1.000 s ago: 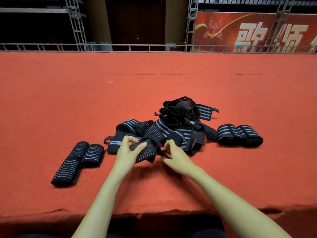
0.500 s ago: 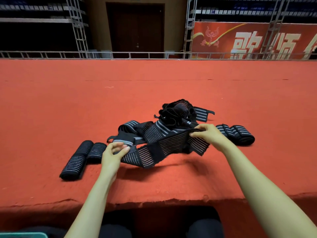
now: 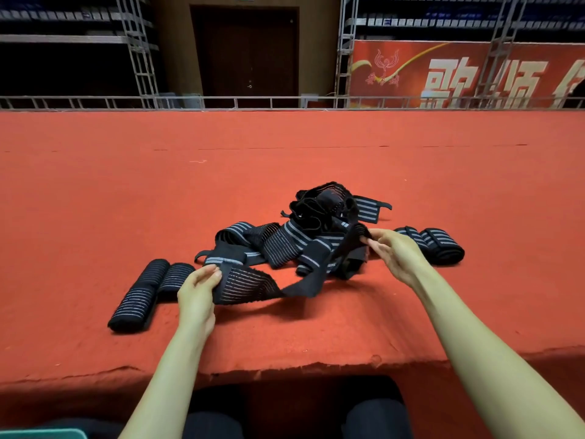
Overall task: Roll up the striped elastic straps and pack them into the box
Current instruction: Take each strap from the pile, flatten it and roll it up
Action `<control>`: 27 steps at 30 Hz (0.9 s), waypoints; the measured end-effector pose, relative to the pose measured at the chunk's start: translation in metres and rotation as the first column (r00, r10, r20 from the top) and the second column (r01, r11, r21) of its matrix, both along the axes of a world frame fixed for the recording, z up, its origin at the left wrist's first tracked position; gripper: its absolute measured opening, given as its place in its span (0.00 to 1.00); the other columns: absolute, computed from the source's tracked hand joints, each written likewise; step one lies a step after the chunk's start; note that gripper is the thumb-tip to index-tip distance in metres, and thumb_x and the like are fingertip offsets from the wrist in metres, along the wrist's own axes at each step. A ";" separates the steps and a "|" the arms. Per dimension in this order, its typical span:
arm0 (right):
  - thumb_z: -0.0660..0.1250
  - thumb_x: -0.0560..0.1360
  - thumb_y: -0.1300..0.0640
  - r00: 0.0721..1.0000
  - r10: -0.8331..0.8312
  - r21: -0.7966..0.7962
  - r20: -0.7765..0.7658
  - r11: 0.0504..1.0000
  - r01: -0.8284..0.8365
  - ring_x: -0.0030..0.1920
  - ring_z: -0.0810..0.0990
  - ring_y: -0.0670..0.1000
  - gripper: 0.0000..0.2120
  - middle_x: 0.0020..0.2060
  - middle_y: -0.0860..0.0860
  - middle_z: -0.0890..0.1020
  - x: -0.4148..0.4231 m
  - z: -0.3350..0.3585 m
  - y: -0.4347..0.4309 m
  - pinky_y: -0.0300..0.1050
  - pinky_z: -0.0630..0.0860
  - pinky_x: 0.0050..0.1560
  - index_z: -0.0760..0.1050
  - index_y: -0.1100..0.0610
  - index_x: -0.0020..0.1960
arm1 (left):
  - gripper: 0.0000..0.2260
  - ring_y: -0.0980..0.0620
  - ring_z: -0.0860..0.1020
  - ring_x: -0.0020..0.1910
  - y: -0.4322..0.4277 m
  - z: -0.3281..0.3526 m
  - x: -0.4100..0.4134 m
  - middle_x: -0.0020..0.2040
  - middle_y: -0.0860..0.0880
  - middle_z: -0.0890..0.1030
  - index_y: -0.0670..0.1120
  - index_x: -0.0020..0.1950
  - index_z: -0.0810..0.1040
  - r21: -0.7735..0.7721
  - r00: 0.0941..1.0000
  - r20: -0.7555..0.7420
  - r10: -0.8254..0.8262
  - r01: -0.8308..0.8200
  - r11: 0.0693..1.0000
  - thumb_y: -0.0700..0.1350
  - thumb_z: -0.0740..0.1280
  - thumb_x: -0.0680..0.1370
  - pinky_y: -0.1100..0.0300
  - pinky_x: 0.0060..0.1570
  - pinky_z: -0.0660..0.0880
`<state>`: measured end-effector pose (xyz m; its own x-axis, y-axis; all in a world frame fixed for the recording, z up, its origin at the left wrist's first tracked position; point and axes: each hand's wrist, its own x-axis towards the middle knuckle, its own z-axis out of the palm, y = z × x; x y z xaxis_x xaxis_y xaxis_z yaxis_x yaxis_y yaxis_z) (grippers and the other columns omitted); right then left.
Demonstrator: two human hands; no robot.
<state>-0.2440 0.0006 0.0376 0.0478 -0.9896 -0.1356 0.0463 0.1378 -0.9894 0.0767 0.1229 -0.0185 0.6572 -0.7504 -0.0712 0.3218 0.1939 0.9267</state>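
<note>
Change: the hands, together a second ago, have drawn apart, pulling one striped strap (image 3: 250, 285) out.
Left hand (image 3: 198, 289): pinches its end near the carpeted platform's (image 3: 95, 201) front edge.
Right hand (image 3: 394, 253): pinches its far part beside the pile (image 3: 304, 236).
Meaning: the strap looks freed but twisted; rolling not begun.

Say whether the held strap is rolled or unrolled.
Unrolled: the strap sags as one long band between the left hand and right hand, each pinching it.

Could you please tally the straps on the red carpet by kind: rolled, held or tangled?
Rolled straps: 4, left pair, right pair; the long left one may be two.
Stretched strap, gripped by left hand and right hand: 1
Tangled pile: 1, contents uncountable.
Total: 6
</note>
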 end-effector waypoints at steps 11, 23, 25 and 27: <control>0.67 0.74 0.56 0.676 -0.364 -0.427 -0.641 0.901 0.080 0.50 0.79 0.56 0.06 0.45 0.54 0.82 -0.005 -0.014 0.003 0.48 0.71 0.51 0.78 0.58 0.47 | 0.08 0.45 0.78 0.46 0.010 -0.005 0.002 0.45 0.44 0.80 0.42 0.55 0.76 0.208 0.681 0.731 -0.047 -0.156 0.966 0.39 0.67 0.76 0.57 0.49 0.70; 0.61 0.76 0.55 0.116 -0.007 0.003 -0.993 0.996 0.087 0.61 0.76 0.59 0.15 0.60 0.57 0.78 -0.033 -0.049 0.028 0.51 0.68 0.60 0.75 0.59 0.60 | 0.12 0.40 0.76 0.52 0.019 -0.036 0.006 0.45 0.47 0.77 0.45 0.60 0.73 0.471 0.509 0.791 -0.339 -0.155 0.868 0.40 0.66 0.77 0.49 0.52 0.71; 0.61 0.76 0.56 0.096 0.022 0.031 -0.995 0.995 0.093 0.61 0.76 0.59 0.15 0.60 0.56 0.78 -0.035 -0.053 0.031 0.50 0.67 0.60 0.75 0.58 0.60 | 0.12 0.40 0.76 0.54 0.018 -0.039 0.004 0.50 0.45 0.79 0.46 0.61 0.72 0.503 0.452 0.809 -0.376 -0.200 0.841 0.42 0.65 0.78 0.50 0.52 0.71; 0.61 0.76 0.56 0.071 0.018 0.024 -0.997 0.996 0.084 0.60 0.77 0.59 0.15 0.60 0.57 0.79 -0.036 -0.058 0.031 0.50 0.67 0.59 0.75 0.58 0.60 | 0.13 0.40 0.76 0.55 0.017 -0.038 0.001 0.54 0.44 0.78 0.47 0.62 0.70 0.534 0.364 0.827 -0.429 -0.268 0.802 0.43 0.64 0.78 0.51 0.49 0.70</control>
